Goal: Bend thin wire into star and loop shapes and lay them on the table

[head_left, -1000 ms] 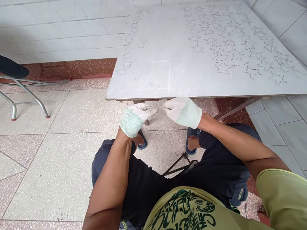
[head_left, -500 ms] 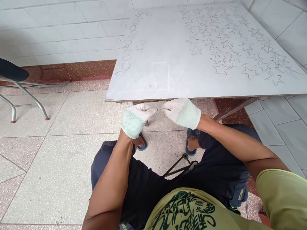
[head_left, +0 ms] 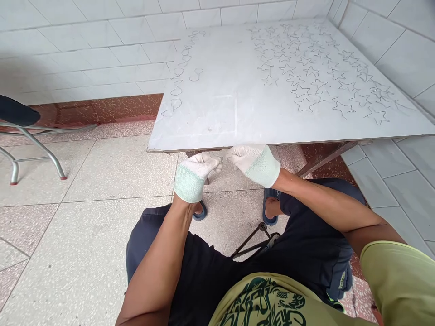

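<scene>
My left hand (head_left: 198, 174), in a white glove with a pale green cuff, is closed just below the table's front edge. My right hand (head_left: 254, 164), gloved the same way, is closed close beside it with a narrow gap between. A thin wire (head_left: 223, 159) is pinched between the fingertips of both hands; most of it is hidden, and its shape is too fine to make out. On the white table (head_left: 217, 54) lie several star-shaped wires (head_left: 305, 105) at the right and several small looped wires (head_left: 176, 91) along the left edge.
White tiled walls border the table at the back and right. A metal-legged stool (head_left: 37, 149) stands at the far left. A dark folding metal frame (head_left: 249, 242) is on the speckled floor between my slippered feet. A wooden brace (head_left: 326, 158) runs under the table.
The view has tilted up slightly, so the table sits lower in the frame. Both hands stay close together at the table edge, with their fingers shifted slightly around the wire.
</scene>
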`<state>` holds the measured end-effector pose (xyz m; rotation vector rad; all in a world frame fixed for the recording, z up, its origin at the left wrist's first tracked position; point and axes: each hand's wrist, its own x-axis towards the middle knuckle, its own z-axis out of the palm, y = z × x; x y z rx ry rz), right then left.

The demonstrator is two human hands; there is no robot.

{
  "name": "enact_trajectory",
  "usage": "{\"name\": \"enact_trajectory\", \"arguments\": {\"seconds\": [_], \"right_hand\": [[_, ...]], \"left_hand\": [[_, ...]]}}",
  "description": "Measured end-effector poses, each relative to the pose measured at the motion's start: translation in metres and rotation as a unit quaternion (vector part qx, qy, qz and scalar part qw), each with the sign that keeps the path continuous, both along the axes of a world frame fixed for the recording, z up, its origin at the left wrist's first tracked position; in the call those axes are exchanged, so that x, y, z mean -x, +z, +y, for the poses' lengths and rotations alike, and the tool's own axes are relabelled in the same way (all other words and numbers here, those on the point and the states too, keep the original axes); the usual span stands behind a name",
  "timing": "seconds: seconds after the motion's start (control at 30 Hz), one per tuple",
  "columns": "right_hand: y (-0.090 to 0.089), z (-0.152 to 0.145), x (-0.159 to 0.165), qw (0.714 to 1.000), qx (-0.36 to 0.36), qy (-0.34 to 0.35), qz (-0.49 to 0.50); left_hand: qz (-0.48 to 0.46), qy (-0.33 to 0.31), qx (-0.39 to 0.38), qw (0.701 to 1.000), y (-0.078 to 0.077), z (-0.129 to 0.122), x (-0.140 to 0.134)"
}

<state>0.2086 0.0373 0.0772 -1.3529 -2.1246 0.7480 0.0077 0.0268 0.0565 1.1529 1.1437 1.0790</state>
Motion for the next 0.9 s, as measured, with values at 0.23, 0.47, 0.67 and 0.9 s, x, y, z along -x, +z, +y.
{"name": "enact_trajectory", "arguments": {"seconds": [0.23, 0.47, 0.67, 0.9], "right_hand": [[0.001, -0.007, -0.001, 0.969, -0.138, 0.000, -0.204], [-0.004, -0.012, 0.003, 0.971, -0.150, -0.047, -0.178], [-0.002, 0.000, 0.019, 0.934, 0.221, -0.090, 0.266], [-0.019, -0.001, 0.026, 0.743, 0.326, -0.011, 0.584]], "left_hand": [[-0.028, 0.030, 0.014, 0.999, -0.007, 0.000, -0.007], [-0.018, 0.095, -0.018, 0.995, -0.011, -0.004, -0.021], [0.025, 0.183, -0.062, 0.981, -0.002, -0.016, -0.022], [0.025, 0.195, -0.064, 0.978, 0.004, -0.016, -0.015]]}}
